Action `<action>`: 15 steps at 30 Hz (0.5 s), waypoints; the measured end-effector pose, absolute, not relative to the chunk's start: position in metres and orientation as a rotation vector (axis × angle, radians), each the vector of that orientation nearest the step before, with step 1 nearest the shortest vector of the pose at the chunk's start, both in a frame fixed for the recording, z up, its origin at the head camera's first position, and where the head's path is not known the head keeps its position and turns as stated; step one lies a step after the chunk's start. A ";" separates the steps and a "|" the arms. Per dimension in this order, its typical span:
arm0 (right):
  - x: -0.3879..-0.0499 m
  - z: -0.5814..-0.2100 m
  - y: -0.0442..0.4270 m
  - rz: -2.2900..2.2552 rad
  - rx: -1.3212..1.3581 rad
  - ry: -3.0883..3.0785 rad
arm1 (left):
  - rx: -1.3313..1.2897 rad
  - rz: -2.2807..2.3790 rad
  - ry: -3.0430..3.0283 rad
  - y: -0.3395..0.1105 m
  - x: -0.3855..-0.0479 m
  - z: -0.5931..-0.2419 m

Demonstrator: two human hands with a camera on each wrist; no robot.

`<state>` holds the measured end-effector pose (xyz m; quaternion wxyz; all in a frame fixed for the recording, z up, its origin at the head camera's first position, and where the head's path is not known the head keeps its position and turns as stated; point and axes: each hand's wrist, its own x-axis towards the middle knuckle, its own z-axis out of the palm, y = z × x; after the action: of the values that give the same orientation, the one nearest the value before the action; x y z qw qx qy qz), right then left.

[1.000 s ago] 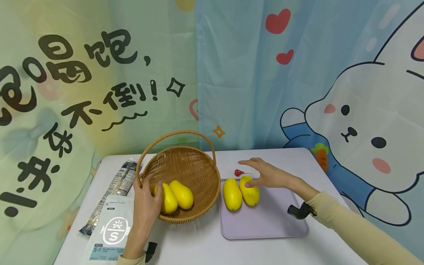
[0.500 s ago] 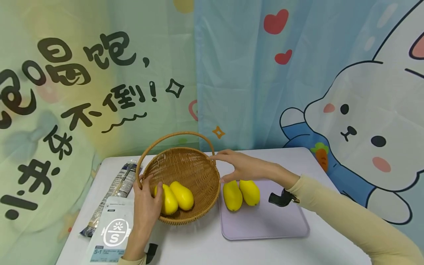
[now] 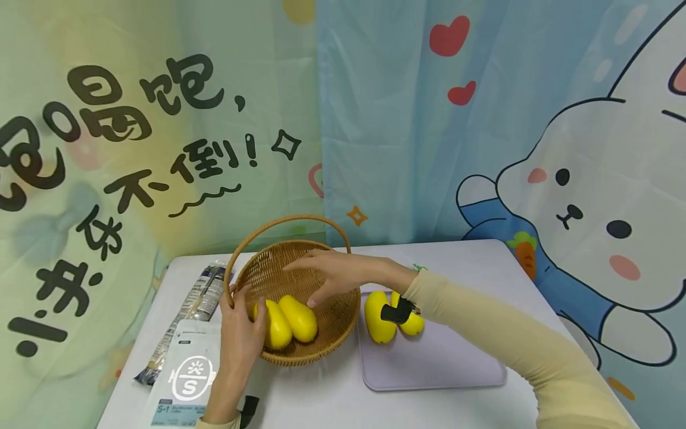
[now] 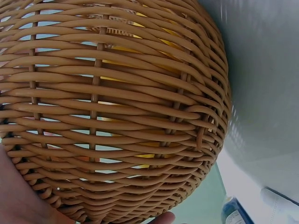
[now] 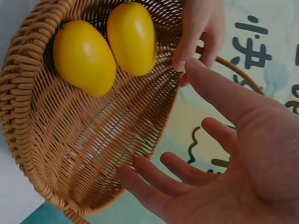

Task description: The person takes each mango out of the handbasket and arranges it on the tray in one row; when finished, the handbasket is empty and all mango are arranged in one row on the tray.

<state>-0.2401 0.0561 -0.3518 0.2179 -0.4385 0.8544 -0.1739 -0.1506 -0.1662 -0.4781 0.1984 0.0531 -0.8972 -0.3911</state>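
Observation:
A wicker basket (image 3: pixel 334 325) with a tall handle leans toward the camera, two yellow mango-like fruits (image 3: pixel 298 319) inside it. My left hand (image 3: pixel 241 333) grips its left rim, thumb inside and fingers behind; the left wrist view shows the basket's woven outside (image 4: pixel 112 88). Over the basket's opening is my right hand (image 3: pixel 343 274), fingers spread and holding nothing, its thumb near the right-hand fruit. In the right wrist view the two fruits (image 5: pixel 84 58) lie beside each other, apart from my right hand (image 5: pixel 210 163).
Two more yellow fruits (image 3: pixel 379 322) lie on a lilac tray (image 3: pixel 434 363) to the right, one partly behind the right wrist's strap. At the left are a white pouch (image 3: pixel 187 369) and a long silvery packet (image 3: pixel 206 298). A printed curtain (image 3: pixel 375 119) hangs behind the table.
My right hand has moved left from the fruits on the tray, past the basket's right rim, to above its opening. My left hand keeps its grip on the rim.

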 end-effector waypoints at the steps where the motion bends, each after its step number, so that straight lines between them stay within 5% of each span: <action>1: -0.242 -0.354 0.053 -0.469 -1.211 2.359 | 0.147 -1.089 -2.508 -0.166 -0.151 -0.478; 15: -0.257 -0.407 0.019 -0.305 -1.085 2.226 | 0.160 -1.111 -2.490 -0.165 -0.151 -0.478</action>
<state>-0.2573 0.0193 -0.4072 0.3177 -0.4122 0.8460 -0.1160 -0.1505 -0.1655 -0.4785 0.2037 0.0575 -0.8926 -0.3981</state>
